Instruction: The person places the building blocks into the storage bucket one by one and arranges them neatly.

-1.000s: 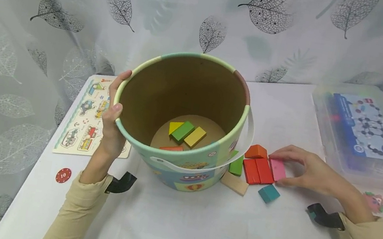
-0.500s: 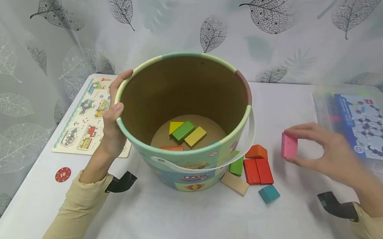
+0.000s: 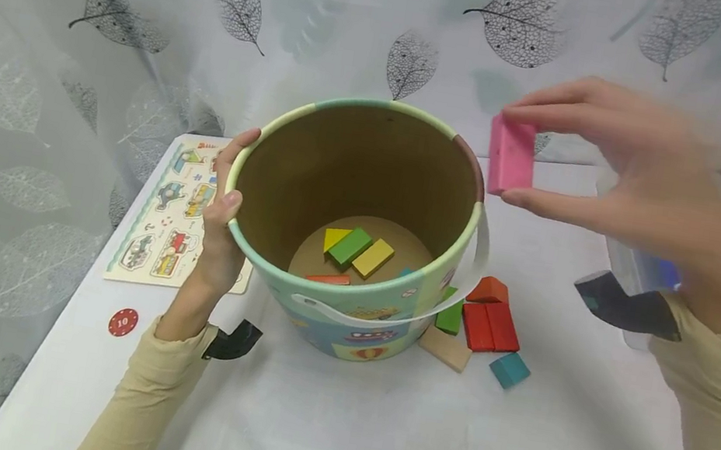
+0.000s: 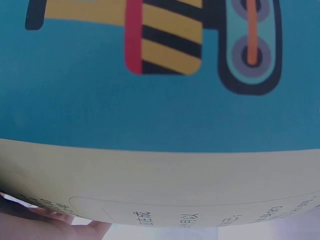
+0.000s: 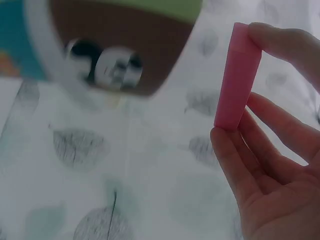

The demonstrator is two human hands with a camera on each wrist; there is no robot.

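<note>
A pink block (image 3: 512, 154) is pinched between the thumb and fingers of my right hand (image 3: 639, 167), in the air just right of the bucket's rim. The right wrist view shows the same pink block (image 5: 238, 80) held by its two ends. My left hand (image 3: 221, 230) grips the left rim of the patterned bucket (image 3: 332, 313), thumb over the edge. Inside lie a green block (image 3: 350, 247), a yellow block (image 3: 372, 258), a yellow triangular block (image 3: 335, 237) and a red block (image 3: 329, 278); a bit of teal shows beside the near wall. Bucket wall (image 4: 160, 115) fills the left wrist view.
Right of the bucket lie two red blocks (image 3: 490, 327), an orange block (image 3: 488, 290), a green block (image 3: 450, 314), a plain wooden block (image 3: 446, 347) and a teal block (image 3: 510, 370). A picture puzzle board (image 3: 172, 227) and red chip (image 3: 122, 322) are left; a plastic box (image 3: 634, 284) is partly hidden.
My right hand has picked the pink block off the table beside the red blocks and raised it up and leftward to the bucket's rim. The left hand keeps its grip on the bucket.
</note>
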